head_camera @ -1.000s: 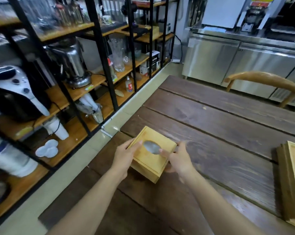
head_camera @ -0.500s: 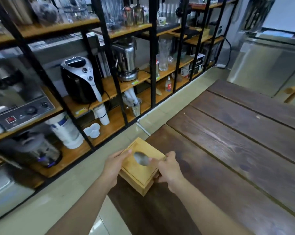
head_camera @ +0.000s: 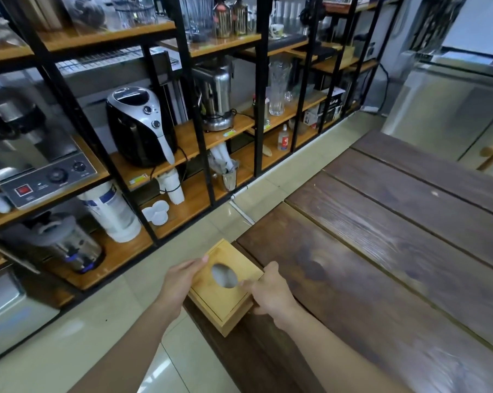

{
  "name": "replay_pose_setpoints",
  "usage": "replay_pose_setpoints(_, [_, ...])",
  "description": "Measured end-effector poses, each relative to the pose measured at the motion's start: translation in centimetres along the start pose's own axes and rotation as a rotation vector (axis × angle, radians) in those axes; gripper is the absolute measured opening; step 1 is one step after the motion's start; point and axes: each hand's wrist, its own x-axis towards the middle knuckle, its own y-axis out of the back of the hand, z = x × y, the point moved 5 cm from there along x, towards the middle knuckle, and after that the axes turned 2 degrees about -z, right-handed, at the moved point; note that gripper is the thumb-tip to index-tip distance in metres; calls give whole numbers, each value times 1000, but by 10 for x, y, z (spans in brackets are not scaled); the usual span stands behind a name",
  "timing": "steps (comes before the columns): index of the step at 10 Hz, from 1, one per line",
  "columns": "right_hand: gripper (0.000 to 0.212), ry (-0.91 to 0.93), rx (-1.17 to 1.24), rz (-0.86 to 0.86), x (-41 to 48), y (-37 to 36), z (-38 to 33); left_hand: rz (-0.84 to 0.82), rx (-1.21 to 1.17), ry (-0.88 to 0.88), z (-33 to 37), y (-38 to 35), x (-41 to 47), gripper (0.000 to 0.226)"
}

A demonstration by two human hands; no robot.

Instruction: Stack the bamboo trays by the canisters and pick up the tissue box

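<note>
A square bamboo tissue box (head_camera: 221, 296) with an oval opening in its top is held between both hands, over the left edge of the dark wooden table (head_camera: 381, 265). My left hand (head_camera: 180, 282) presses its left side, with the thumb on the top edge. My right hand (head_camera: 270, 296) grips its right side. The box is tilted slightly and partly overhangs the floor. No bamboo trays or canisters are in view.
A black metal rack (head_camera: 183, 109) with wooden shelves stands to the left, holding an air fryer (head_camera: 139, 123), metal urns, glassware and paper cups. Pale floor tiles (head_camera: 69, 336) lie between rack and table. Steel counters (head_camera: 443, 109) stand at the far right.
The box, held in both hands, has moved left from above the table to its left edge. The view has swung left, and the bamboo trays at the right have left the frame.
</note>
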Motion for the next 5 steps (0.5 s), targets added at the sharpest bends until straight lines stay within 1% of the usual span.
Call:
replay_pose_setpoints(1, [60,40,-147,0,-5,4,-3,-43,167,-60,5,3,3,33])
replay_pose_setpoints(2, [53,97,-336,-8,-13,12,-8,-82,370,-151,20,4,3,37])
replay_pose_setpoints(3, [41,152,-496,-7,-22,33,-15,-101,609,-269,45,-7,2,50])
replay_pose_setpoints(4, [41,174,-561,3,-32,68,-25,-145,723,-417,81,-42,-8,57])
replay_pose_setpoints(5, [45,207,-581,75,-44,107,-35,-189,845,-564,119,-89,-23,61])
